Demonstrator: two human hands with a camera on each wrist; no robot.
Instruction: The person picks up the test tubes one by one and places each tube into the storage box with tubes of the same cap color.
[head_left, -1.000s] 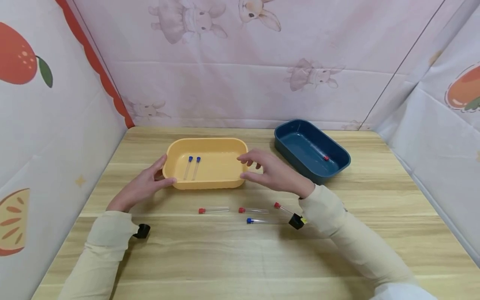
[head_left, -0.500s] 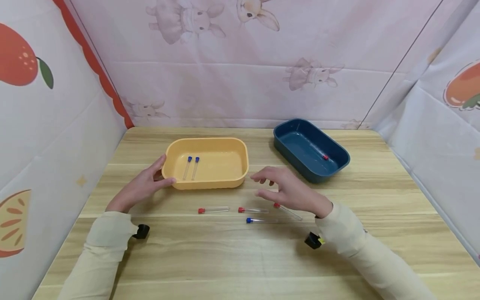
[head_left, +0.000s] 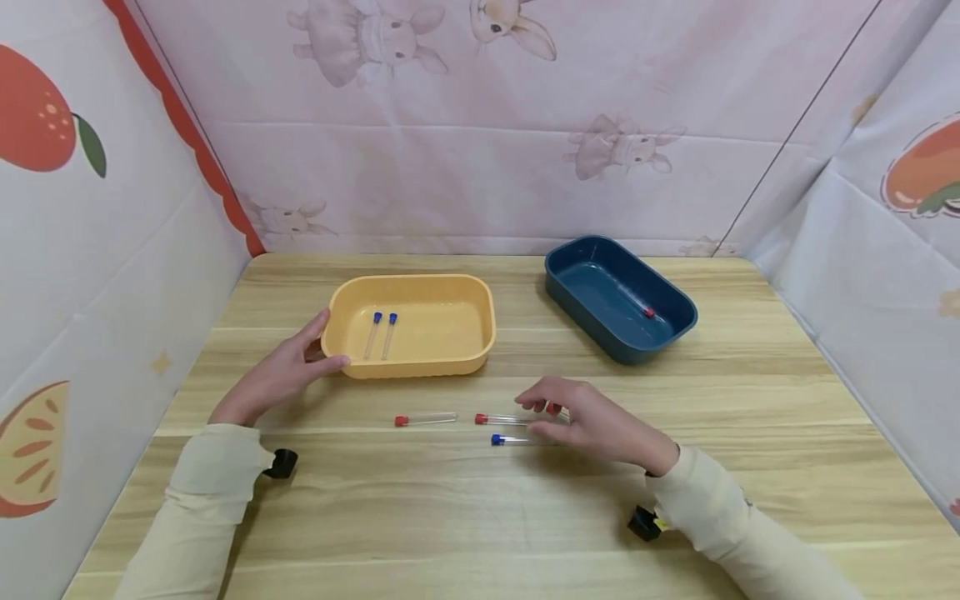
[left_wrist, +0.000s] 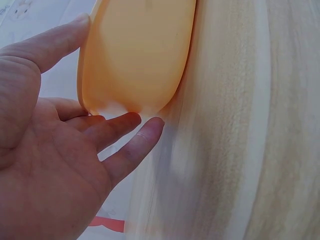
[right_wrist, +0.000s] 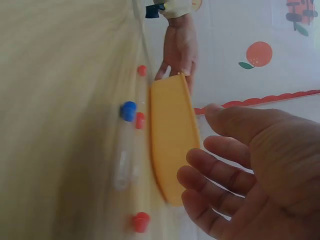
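My left hand [head_left: 281, 379] spans the near left corner of a yellow plastic basin [head_left: 412, 367]. In the left wrist view its thumb touches the rim, and the fairly straight fingers [left_wrist: 137, 145] lie against the end wall. Two blue-capped test tubes [head_left: 389, 337] lie inside the basin. My right hand [head_left: 600, 425] hovers over the tubes on the table, fingers loosely bent and holding nothing. Below it are a red-capped tube [head_left: 491, 419] and a blue-capped tube [head_left: 498, 440]. Another red cap [head_left: 552, 408] shows by its fingers, the tube mostly hidden. Farther left lies one more red-capped tube [head_left: 427, 420].
A dark blue basin [head_left: 592, 325] stands at the back right, angled, with a red-capped tube [head_left: 648, 312] inside. Printed cloth walls [head_left: 450, 183] enclose the wooden table [head_left: 420, 517] at the back and sides. Each wrist carries a small black camera [head_left: 281, 463].
My right hand has moved away from the yellow basin's right end, toward me and slightly right, down over the tubes. The left hand stays at the basin.
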